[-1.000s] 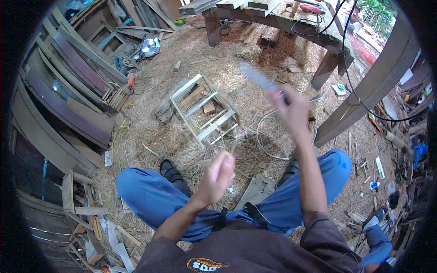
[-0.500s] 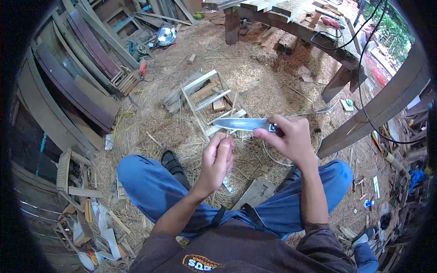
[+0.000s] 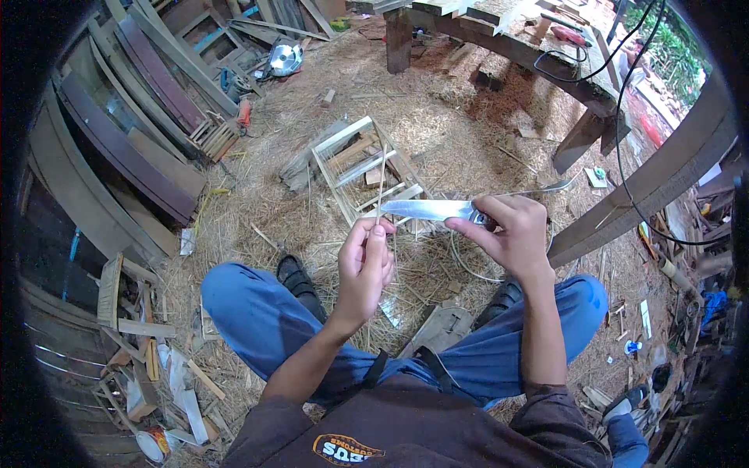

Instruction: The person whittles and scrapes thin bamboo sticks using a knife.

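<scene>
The floor [image 3: 257, 183] is earth-coloured and strewn with shavings and thin strips. Boards [image 3: 160, 90] lean along the left side of the workshop; a saw [image 3: 285, 60] lies by their far end. A rough bench [image 3: 507, 48] stands ahead to the right, a black cable [image 3: 622, 136] hanging past it, and a thick post [image 3: 651, 183] slants up nearer the person. Another person's foot [image 3: 624, 404] shows at the lower right. A slatted frame [image 3: 342, 136] lies on the floor beyond the hands, its near part partly covered by the knife and stick.

The left hand [image 3: 365, 265] pinches the thin stick [image 3: 382, 181] near its lower part, roughly upright above the lap. The right hand [image 3: 511, 234] is closed around the handle of the knife [image 3: 429, 210], its blade pointing left, the tip at the stick just above the left fingers.
</scene>
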The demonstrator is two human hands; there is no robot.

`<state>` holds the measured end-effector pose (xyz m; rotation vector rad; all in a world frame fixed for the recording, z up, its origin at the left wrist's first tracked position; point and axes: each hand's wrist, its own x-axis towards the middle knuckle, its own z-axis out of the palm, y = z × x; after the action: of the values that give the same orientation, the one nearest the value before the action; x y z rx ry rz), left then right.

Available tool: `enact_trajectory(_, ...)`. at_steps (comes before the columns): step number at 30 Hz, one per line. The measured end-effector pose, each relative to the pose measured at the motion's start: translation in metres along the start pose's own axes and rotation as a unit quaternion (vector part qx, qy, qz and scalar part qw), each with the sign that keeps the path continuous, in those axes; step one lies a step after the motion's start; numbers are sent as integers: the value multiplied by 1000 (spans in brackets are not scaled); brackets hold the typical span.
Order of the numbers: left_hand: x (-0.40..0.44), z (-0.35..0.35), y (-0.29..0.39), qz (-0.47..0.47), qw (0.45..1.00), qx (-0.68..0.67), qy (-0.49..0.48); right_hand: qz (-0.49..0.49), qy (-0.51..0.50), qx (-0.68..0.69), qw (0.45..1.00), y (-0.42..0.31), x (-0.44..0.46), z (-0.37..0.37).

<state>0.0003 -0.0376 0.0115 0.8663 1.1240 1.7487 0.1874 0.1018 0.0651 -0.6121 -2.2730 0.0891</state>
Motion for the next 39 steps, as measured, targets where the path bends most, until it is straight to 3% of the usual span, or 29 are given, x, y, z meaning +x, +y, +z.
enact_trajectory(25, -1, 0, 2, -23, 1000, 7, 19, -10, 13, -11, 1000, 0, -1, 1)
enact_trajectory(28, 2, -2, -1, 74, 967, 239, 53, -21, 16, -35, 999, -1, 0, -4)
enact_trajectory(31, 0, -1, 5, 107, 933, 342, 40, -20, 25, -58, 998, 2, -2, -6)
enact_trajectory(34, -4, 3, 14, 60, 935, 347, 29, 13, 41, -73, 996, 8, -5, -5)
enact_trajectory(39, -4, -3, -2, 118, 940, 320, -4, 74, 92, -84, 989, 15, 1, -10)
